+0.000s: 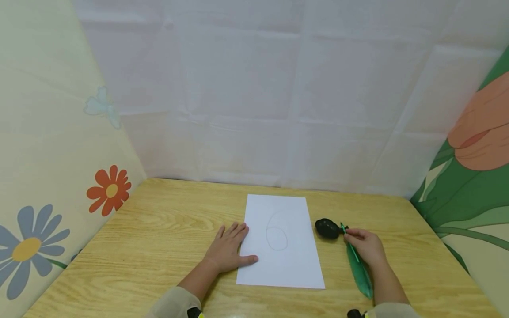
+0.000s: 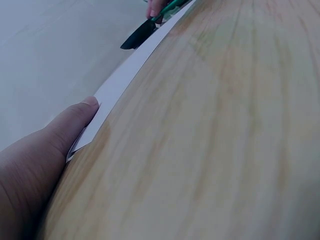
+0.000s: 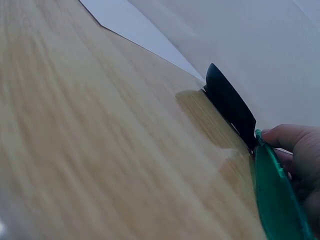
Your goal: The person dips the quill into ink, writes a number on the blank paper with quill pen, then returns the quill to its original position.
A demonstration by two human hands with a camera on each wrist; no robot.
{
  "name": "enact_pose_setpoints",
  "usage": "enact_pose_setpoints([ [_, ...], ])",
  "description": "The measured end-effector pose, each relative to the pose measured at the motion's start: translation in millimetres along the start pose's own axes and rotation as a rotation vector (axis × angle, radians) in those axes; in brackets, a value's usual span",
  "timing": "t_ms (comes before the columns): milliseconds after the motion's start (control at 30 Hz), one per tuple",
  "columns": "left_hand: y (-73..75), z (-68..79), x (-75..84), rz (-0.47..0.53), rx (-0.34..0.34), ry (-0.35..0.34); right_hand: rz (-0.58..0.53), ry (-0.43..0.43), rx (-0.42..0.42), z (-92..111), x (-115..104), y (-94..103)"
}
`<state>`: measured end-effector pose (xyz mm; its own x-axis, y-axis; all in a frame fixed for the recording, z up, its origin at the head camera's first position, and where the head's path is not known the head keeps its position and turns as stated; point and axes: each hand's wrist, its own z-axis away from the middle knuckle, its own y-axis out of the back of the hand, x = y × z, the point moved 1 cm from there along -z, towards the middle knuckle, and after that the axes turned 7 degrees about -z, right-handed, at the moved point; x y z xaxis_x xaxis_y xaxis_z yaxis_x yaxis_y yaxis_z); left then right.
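A white sheet of paper point(image 1: 294, 265) bears a faint, thin pencil-like line shaped like a 6. My left hand point(image 1: 228, 251) rests flat across its left edge with fingers and thumb spread; the thumb point(image 2: 75, 117) lies on the sheet in the left wrist view. To the right of the paper, my right hand point(image 1: 370, 249) pinches the upper end of a long green leaf-shaped piece point(image 1: 359, 274) with a slim green stem. A glossy black oval piece point(image 1: 327, 228) lies on the table against that end. Whether the two are joined I cannot tell.
All this lies on a wood-grain table point(image 1: 159, 247). A creased white cloth point(image 1: 238, 88) hangs behind its far edge. Panels with flowers stand at both sides, including a red flower point(image 1: 107, 191) on the left.
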<state>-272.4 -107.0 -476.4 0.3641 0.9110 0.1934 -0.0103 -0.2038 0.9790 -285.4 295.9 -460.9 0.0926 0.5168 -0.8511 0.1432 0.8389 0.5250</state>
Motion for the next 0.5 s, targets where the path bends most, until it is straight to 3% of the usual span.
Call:
enact_pose_setpoints([
  [500,0.3,0.8,0.3,0.004,0.002,-0.001,0.004,-0.014,-0.014,1.0,0.5,0.7],
])
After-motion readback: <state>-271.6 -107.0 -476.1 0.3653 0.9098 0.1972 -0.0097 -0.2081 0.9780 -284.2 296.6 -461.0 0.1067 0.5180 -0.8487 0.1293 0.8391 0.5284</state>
